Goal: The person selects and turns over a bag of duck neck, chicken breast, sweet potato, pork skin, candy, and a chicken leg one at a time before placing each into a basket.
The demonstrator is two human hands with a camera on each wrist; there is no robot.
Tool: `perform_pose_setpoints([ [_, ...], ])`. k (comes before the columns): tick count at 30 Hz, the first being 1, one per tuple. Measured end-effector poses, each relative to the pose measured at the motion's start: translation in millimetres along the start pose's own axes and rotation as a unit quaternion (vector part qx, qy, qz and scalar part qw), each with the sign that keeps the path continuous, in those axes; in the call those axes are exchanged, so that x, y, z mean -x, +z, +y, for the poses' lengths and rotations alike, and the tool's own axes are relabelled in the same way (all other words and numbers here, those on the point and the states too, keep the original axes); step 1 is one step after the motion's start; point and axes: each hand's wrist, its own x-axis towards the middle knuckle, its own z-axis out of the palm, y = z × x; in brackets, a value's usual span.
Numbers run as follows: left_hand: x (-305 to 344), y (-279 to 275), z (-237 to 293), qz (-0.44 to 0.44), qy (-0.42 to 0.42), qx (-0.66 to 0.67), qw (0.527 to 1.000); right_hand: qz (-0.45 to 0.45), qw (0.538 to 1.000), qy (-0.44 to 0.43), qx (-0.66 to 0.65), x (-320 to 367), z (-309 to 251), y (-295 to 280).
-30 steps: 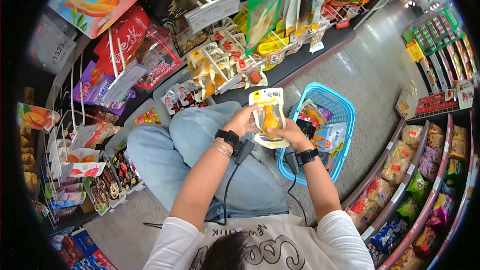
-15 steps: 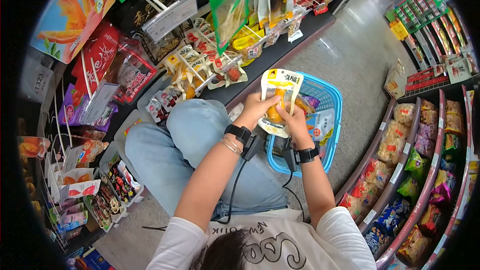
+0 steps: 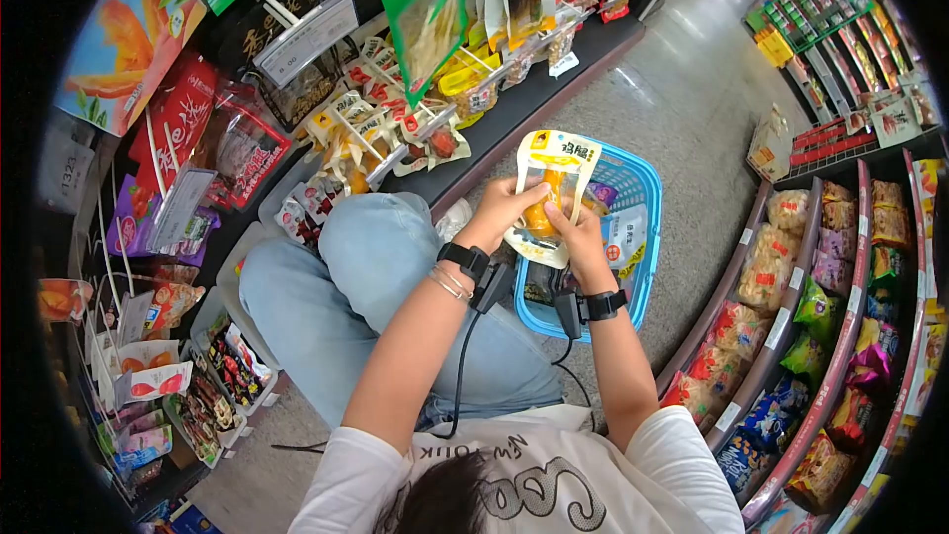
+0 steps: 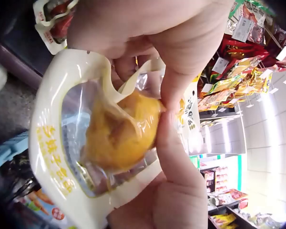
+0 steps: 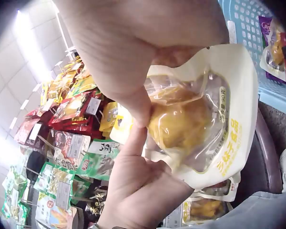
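Observation:
Both hands hold a vacuum-sealed chicken leg pack [image 3: 543,221], white-edged with a clear window, upright over the person's lap. The left hand [image 3: 506,210] grips its left side, thumb across the front. From the right, the right hand [image 3: 585,242] grips it too, its thumb pressing the window. The thumbs meet at the orange-brown meat [image 4: 121,138], seen close in the left wrist view. In the right wrist view the clear film over the chicken leg [image 5: 181,119] looks wrinkled. The fingers behind the pack are mostly hidden.
A blue basket [image 3: 647,267] holding several snack packs stands on the floor just beyond the right hand. Hanging snack packs [image 3: 361,133] line the rack ahead and left. Shelves of bagged snacks [image 3: 766,287] run along the right. The person's bent knees [image 3: 381,247] lie under the left arm.
The left thumb has moved from the pack's left edge onto its front, meeting the right thumb. The pack tilts slightly. The head view has shifted, so shelves and basket appear farther left.

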Motion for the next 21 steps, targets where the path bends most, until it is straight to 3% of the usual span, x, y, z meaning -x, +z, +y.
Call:
perform_pose_setpoints([
  [6, 5, -11, 0, 0.002, 0.003, 0.028, 1.0, 0.035, 0.999, 0.008, 0.007, -1, 3, 9],
  [21, 25, -57, 11, 0.017, 0.02, 0.033, 0.999, -0.007, 0.999, -0.003, 0.04, -7, 3, 56],
])
